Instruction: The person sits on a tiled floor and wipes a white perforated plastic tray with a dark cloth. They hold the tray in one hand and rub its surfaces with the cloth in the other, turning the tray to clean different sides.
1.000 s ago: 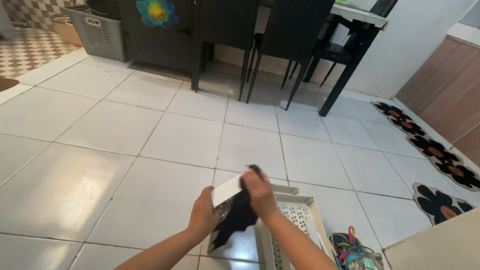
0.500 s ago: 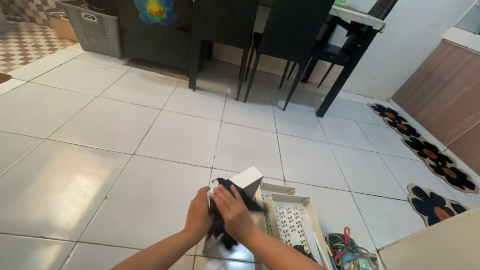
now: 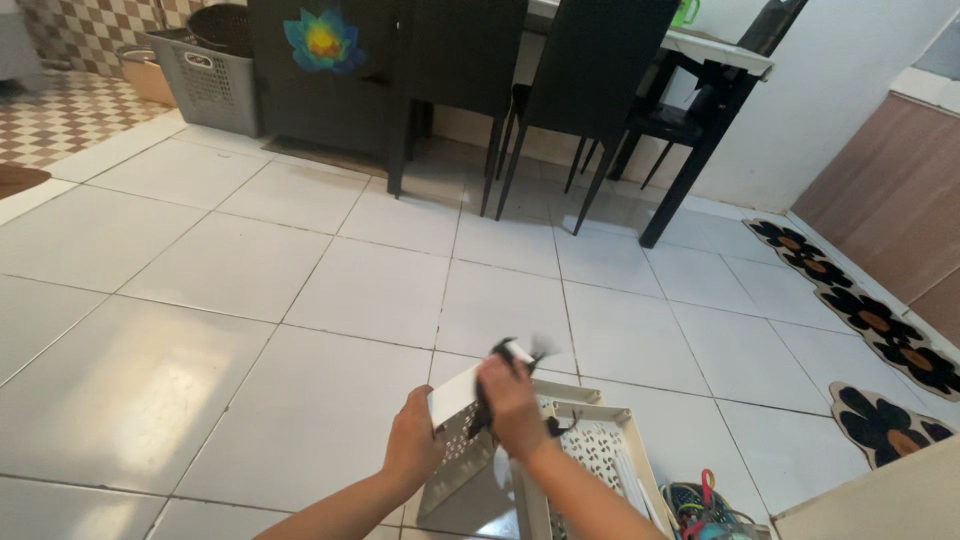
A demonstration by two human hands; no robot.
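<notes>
While a white tiled floor [image 3: 300, 290] spreads across the scene, with a dark table [image 3: 690, 45] and chairs [image 3: 590, 70] at the far side and a grey laundry basket [image 3: 205, 75] far left, a pale perforated crate [image 3: 610, 450] is seen near, right of centre. Above its left edge a white card [image 3: 455, 395] wrapped in black cloth [image 3: 490, 410] is held. The left hand [image 3: 415, 445] is clamped on the card's near edge; the right hand [image 3: 515, 400] is closed over the cloth. By judgement, the card should be kept steady and the cloth drawn taut and flat.
</notes>
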